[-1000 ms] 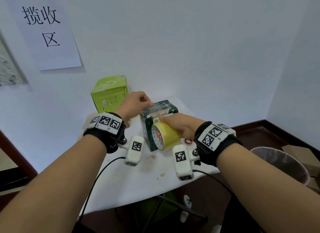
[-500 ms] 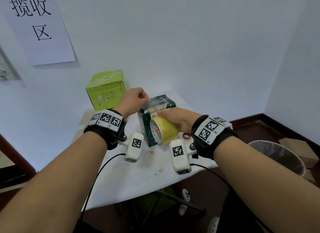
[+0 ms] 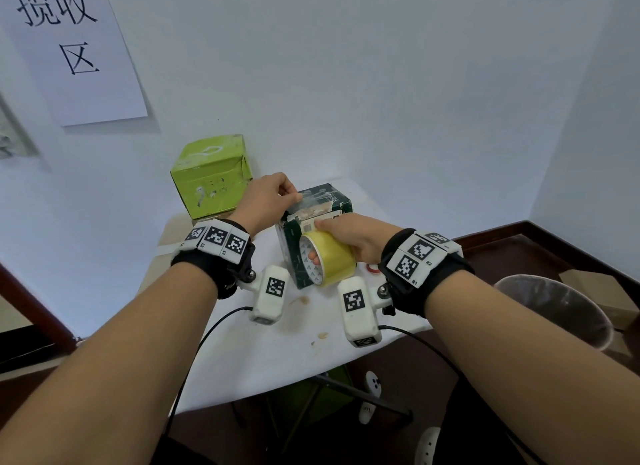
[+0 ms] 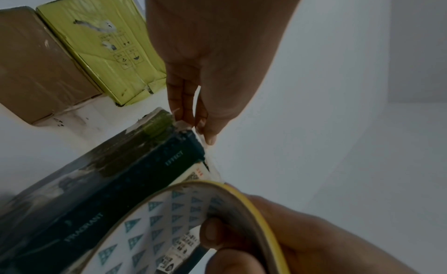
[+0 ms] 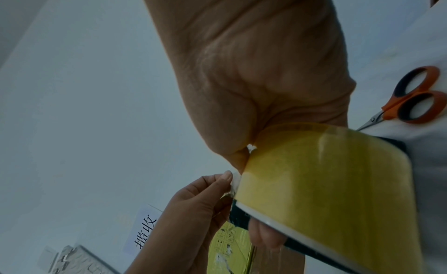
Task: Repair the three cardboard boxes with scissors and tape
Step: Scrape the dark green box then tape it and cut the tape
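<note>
- the dark green box (image 3: 313,236) stands upright at the centre of the head view on the white table (image 3: 270,354).
- left hand (image 3: 265,201) pinches the clear tape end (image 3: 304,197) at the box's top edge.
- right hand (image 3: 356,238) grips the yellow tape roll (image 3: 329,260) against the box front.
- scissors (image 5: 411,98) lie at the right edge of the right wrist view.
- the lime box (image 3: 211,177) sits upper left of the dark one.

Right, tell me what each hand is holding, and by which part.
The right hand holds the tape roll, fingers through its core. The left hand pinches the tape's free end at the dark green box's top edge.
</note>
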Available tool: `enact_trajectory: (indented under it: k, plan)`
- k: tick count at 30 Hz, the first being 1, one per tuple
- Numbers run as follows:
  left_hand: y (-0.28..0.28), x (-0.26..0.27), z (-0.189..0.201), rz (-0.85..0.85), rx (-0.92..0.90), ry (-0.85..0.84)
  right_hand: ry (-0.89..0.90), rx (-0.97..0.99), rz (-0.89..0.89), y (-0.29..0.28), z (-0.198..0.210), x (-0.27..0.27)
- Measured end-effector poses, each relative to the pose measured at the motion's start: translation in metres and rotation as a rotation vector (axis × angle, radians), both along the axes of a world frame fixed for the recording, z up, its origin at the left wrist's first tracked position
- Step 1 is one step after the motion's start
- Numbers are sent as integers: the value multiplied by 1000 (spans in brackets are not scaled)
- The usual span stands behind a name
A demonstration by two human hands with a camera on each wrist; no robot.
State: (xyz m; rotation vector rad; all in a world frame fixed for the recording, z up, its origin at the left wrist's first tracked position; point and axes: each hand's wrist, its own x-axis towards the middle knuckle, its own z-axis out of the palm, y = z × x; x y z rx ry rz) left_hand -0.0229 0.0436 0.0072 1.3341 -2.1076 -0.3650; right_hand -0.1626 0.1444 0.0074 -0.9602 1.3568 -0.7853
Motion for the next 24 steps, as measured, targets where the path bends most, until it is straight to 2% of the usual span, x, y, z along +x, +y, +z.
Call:
enact_trajectory:
  k: [9, 24]
  plan:
    - [-2, 0, -5, -10, 5, 24, 97, -25, -14, 1, -2, -1]
    - [-7, -2, -13, -17, 8, 14, 71, -44, -30, 2, -7, 0]
